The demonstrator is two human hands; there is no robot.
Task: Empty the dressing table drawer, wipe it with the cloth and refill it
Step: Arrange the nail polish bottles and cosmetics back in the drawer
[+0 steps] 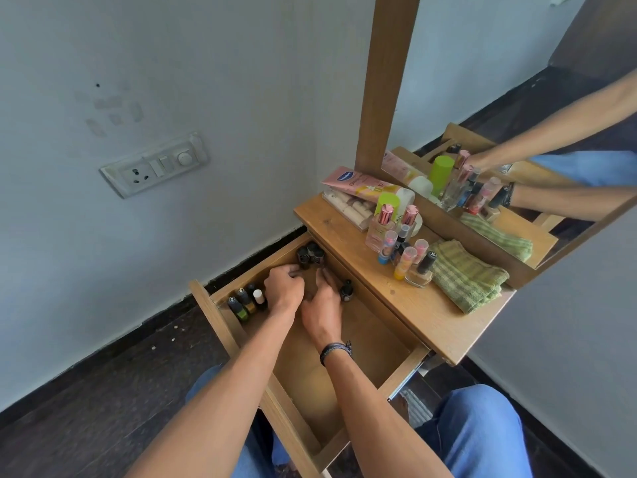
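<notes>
Both hands in the open drawer [372, 339]; upright bottles at risk of tipping.
The left hand [284, 288] lay curled against the dark bottle cluster [310, 254] in the far corner, with the right hand [322, 305] beside it near a lone bottle [346, 290]. Whether either held anything could not be told. A careless withdrawal could knock that bottle or the row of bottles [246, 301] by the left wall. The cloth [465, 276] lay on the table top [413, 305], just beside crowded cosmetics [400, 243] that a hasty grab might topple.

We find the dressing table top [396, 305] bearing a folded green cloth [465, 276] at three o'clock, upright cosmetic bottles [379, 232] near centre, and a pink tube [358, 182] at eleven.
</notes>
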